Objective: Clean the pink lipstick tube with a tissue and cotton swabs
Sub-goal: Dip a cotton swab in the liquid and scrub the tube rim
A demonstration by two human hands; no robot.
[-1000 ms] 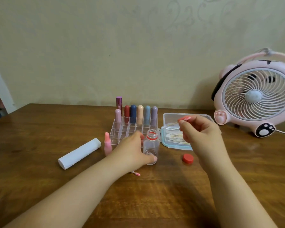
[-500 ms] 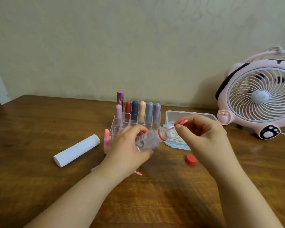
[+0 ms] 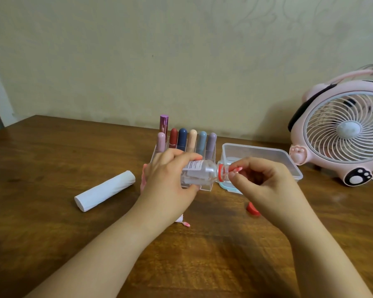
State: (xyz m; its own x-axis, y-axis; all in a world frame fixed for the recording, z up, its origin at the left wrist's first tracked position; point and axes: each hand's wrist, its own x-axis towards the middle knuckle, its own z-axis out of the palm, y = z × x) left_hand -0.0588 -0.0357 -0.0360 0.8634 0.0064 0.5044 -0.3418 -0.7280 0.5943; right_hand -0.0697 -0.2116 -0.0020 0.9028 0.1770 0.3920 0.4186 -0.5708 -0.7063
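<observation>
Bottle now tipped further, mouth rightward.

My pink fan stands at the far right of the wooden table. Well left of the fan, a clear organizer holds a row of coloured lipsticks, with a red cap lying nearer me.

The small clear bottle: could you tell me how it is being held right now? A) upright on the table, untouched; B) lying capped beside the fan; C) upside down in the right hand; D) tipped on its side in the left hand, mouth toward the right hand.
D: the left hand grips the small clear bottle tipped sideways, its open red-ringed mouth at the right hand fingertips.
</observation>
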